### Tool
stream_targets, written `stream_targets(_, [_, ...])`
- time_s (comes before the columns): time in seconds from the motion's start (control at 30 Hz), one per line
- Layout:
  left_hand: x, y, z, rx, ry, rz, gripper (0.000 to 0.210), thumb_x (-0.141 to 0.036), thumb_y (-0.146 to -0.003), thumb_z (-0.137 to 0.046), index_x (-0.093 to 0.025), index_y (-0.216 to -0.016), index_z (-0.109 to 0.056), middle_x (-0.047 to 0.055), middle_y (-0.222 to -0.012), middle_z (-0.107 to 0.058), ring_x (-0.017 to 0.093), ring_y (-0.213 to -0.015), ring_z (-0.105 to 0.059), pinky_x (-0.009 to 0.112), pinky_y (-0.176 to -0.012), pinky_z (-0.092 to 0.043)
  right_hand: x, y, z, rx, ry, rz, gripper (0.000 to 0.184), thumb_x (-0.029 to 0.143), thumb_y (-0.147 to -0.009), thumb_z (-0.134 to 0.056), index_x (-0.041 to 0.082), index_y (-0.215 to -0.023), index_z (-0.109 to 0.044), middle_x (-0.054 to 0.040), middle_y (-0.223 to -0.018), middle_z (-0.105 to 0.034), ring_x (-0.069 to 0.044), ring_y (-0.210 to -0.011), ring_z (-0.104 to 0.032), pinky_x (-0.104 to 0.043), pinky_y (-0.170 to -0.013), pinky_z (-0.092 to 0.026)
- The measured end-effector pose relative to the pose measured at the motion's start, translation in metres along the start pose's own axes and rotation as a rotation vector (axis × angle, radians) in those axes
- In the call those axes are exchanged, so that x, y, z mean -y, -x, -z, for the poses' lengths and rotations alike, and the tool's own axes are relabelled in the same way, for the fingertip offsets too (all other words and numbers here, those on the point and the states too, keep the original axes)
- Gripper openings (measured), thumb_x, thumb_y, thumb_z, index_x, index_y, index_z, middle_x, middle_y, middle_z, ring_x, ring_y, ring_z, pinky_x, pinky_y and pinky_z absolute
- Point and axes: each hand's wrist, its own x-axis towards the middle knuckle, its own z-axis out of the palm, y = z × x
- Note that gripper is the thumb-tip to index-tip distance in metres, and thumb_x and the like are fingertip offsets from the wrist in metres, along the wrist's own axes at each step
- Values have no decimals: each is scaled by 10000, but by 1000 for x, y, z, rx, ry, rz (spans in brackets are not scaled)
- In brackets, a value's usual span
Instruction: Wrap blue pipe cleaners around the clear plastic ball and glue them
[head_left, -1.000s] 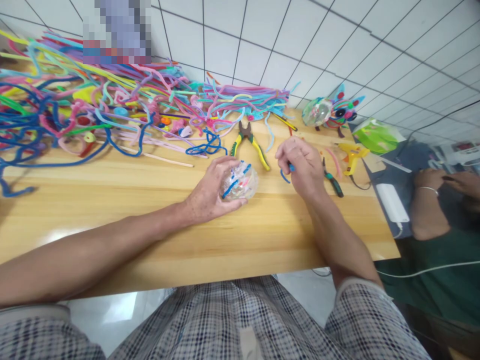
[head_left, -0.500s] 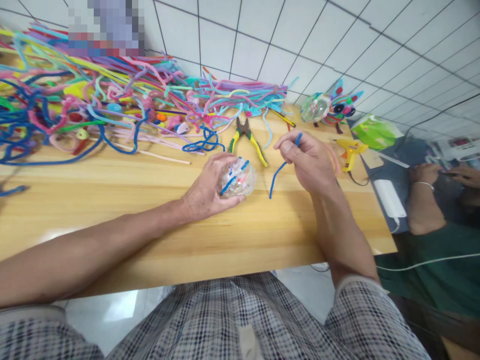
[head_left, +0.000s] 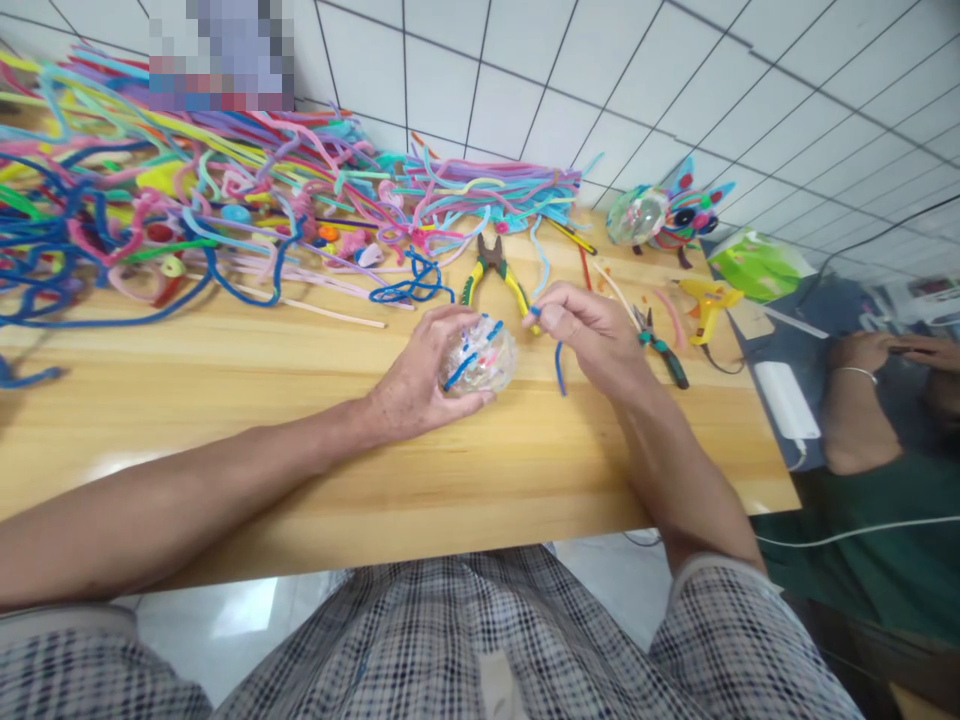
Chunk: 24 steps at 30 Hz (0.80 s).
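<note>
A clear plastic ball [head_left: 491, 362] with short blue fuzzy strips on its surface rests in my left hand [head_left: 429, 375], the fingers curled round its left side. Small coloured bits show through the ball. Just to its right, my right hand [head_left: 589, 335] pinches a blue pipe cleaner [head_left: 561, 372]; one end pokes out at the fingertips, and the other hangs below the palm. The middle of the pipe cleaner is hidden by the hand. Pliers with yellow-green handles [head_left: 493, 270] lie spread behind the ball.
Many coloured pipe cleaners [head_left: 247, 190] heap along the back left. A decorated animal figure [head_left: 679, 220] stands by the tiled wall. To the right lie small dark-handled pliers [head_left: 664, 350], a yellow glue gun [head_left: 705, 305] and a white box [head_left: 787, 400]. Another person's arm [head_left: 859, 410] is farther right.
My right hand has moved left and down, bringing the pipe cleaner's pinched end closer to the ball. The small pliers behind it have come into view. My left hand keeps its hold.
</note>
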Motion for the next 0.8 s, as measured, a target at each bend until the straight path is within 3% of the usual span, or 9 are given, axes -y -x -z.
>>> stream_targets(0.1, [1, 1, 0, -10, 18, -1, 890, -391, -883, -911, -293, -1611, -409, 166, -1549, -577, 381, -1541, -553, 628, -1295, -510, 8, 3, -1, 60, 74, 61, 298, 497, -1043, -720, 252, -896, -803, -21, -893, -741, -199, -862, -663, -367, -850, -534])
stream_targets(0.23, [2, 1, -2, -37, 52, -39, 893, -385, -881, -918, -297, -1618, -423, 164, -1545, -581, 388, -1525, -561, 626, -1279, -517, 11, 6, -7, 38, 83, 21, 104, 340, -975, -755, 242, -961, -790, 0, -886, -756, -173, -805, -653, -314, -766, -527])
stream_targets(0.43, [4, 1, -4, -33, 59, -60, 890, -391, -887, -905, -289, -1628, -424, 183, -1564, -568, 398, -1529, -558, 627, -1265, -525, 14, 9, -14, 116, 151, 66, 67, 280, -953, -758, 230, -912, -741, -5, -892, -760, -166, -782, -656, -305, -768, -536])
stream_targets(0.8, [0, 0, -1, 5, 59, -62, 878, -373, -901, -892, -284, -1633, -416, 187, -1576, -559, 398, -1537, -556, 620, -1276, -513, 7, 9, -19, 85, 303, 214, 41, 231, -987, -697, 230, -949, -712, -38, -949, -777, -191, -829, -683, -346, -812, -542])
